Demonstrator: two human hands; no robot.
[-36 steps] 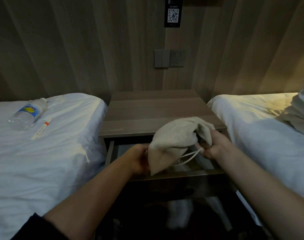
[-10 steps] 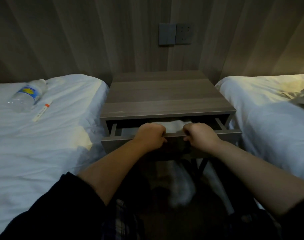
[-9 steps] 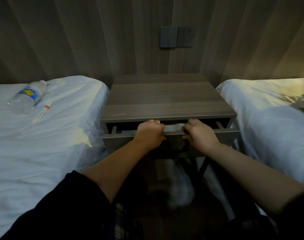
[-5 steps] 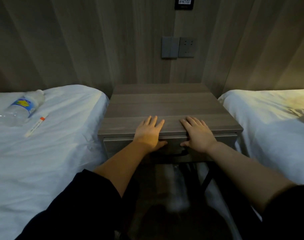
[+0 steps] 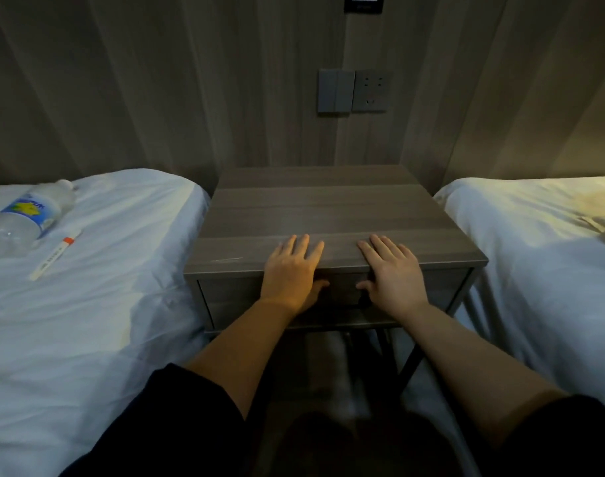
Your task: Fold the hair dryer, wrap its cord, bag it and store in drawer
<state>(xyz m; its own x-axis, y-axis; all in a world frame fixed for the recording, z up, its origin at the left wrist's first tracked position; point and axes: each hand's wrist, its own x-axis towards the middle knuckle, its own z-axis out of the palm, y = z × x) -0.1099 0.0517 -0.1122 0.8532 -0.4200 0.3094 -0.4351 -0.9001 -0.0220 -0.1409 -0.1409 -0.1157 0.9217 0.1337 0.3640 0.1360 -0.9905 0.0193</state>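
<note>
The wooden nightstand (image 5: 328,208) stands between two beds. Its drawer (image 5: 232,297) is pushed fully in, flush with the frame. The cloth bag with the hair dryer is hidden from view. My left hand (image 5: 292,270) lies flat over the front edge of the top, fingers spread, thumb against the drawer front. My right hand (image 5: 392,273) rests the same way just to the right. Neither hand holds anything.
A white bed (image 5: 87,304) on the left carries a water bottle (image 5: 25,215) and a thin white pen-like stick (image 5: 54,258). Another white bed (image 5: 542,263) is on the right. A wall switch and socket (image 5: 352,91) sit above the nightstand. Dark floor lies below.
The bag went into the open drawer, then both hands pushed the drawer front inward until it closed. The hands have since opened flat on the nightstand edge.
</note>
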